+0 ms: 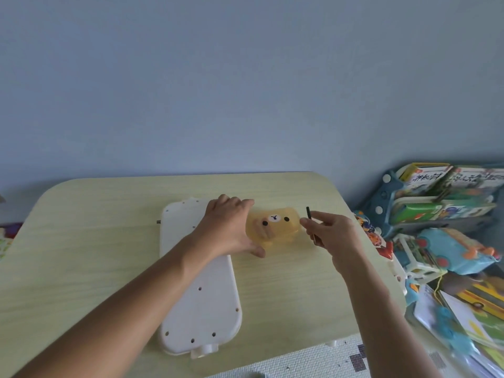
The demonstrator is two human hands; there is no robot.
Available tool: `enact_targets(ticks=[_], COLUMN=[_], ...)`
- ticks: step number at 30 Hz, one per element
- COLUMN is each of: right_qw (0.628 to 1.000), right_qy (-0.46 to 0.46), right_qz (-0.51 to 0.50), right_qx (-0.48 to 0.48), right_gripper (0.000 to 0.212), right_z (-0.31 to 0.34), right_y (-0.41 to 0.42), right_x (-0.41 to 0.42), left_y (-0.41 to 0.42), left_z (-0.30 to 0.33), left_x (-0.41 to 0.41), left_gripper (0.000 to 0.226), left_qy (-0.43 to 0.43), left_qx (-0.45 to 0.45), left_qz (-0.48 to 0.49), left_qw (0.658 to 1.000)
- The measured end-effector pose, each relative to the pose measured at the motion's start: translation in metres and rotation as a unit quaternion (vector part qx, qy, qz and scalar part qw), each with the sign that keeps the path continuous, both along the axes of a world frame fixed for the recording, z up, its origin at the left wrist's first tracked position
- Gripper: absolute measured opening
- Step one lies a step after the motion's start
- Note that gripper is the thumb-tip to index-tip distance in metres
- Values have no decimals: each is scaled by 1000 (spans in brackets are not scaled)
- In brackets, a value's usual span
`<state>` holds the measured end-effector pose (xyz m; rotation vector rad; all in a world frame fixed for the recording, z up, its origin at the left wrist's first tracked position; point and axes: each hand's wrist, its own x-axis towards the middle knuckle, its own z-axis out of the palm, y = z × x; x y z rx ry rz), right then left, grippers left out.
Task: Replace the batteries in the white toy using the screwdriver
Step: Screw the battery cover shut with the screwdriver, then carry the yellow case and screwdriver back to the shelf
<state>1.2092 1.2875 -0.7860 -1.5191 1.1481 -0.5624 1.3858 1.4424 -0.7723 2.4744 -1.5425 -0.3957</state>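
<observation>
Right of toy (201,304), blurred book titles (425,179).

Both bare forearms reach forward, the left hand (229,227) palm-down with fingers and thumb curled round a box (275,226), the right hand (331,233) beside it pinching a screwdriver (309,214).

Pale wood table (81,255), blue wall (245,77), picture books (447,181), heaped toys (458,252)

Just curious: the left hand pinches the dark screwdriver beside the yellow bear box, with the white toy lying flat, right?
Wrong hand: in the head view the right hand pinches the dark screwdriver beside the yellow bear box; the left hand grips that box. The white toy lies flat.
</observation>
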Motion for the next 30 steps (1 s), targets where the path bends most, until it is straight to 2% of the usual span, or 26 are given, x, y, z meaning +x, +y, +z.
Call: enact_targets(ticks=[6, 11, 14, 16, 19, 20, 23, 27, 30], right_qw=[999, 996, 995, 995, 995, 994, 992, 994, 996], right_qy=[30, 20, 12, -12, -51, -63, -88, -88, -79], right_qz=[28, 79, 90, 90, 85, 83, 85, 62, 45], right_qx=[25, 38, 35, 36, 22, 18, 13, 3, 14], right_gripper=[54, 26, 18, 16, 21, 21, 15, 11, 27], right_z=[-15, -7, -3, 0, 10, 15, 37, 75, 122], right_y=[-9, -5, 1, 5, 6, 6, 5, 6, 13], right_x=[-1, -1, 3, 6, 13, 17, 28, 37, 29], left_y=[-10, -11, -11, -8, -5, -5, -6, -10, -11], left_z=[-10, -15, -12, -8, 1, 5, 16, 41, 83], left_x=[5, 7, 6, 9, 16, 18, 22, 16, 1], left_gripper=[99, 89, 86, 82, 74, 73, 76, 76, 63], left_qy=[-35, -23, 25, 108, 229, 291, 488, 571, 567], left_qx=[-6, -22, -51, -95, -159, -181, -231, -265, -289], left_qz=[-2, -10, 4, 39, 61, 60, 50, 72, 97], left_qw=[999, 999, 998, 989, 958, 937, 840, 774, 765])
